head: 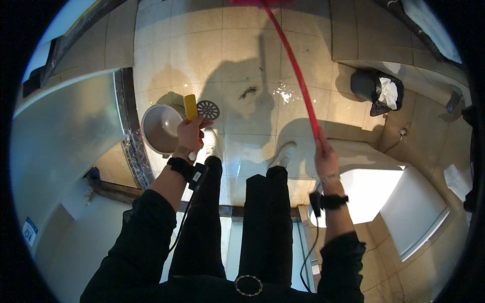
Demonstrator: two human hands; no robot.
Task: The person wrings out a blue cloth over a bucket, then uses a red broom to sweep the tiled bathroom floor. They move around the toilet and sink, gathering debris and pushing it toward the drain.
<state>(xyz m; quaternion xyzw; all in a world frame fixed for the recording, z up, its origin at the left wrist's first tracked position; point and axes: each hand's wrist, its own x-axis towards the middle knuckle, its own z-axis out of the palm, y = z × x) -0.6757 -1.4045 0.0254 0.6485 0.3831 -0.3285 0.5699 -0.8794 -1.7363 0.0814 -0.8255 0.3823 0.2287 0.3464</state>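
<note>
My left hand grips a yellow brush, its short bristles facing left. Right beside the brush is a round grey drain cover with slots; I cannot tell whether my fingers touch it. Below and to the left of the brush stands a grey bucket, partly behind that hand. The fingers of my right hand are closed around the lower end of a long red pole. It runs up to a pink-red head, mostly cut off at the top edge.
Dark debris and white flecks lie on the tiled floor. At the right are a lined waste bin with paper inside and a white toilet. A frosted glass panel borders the left side.
</note>
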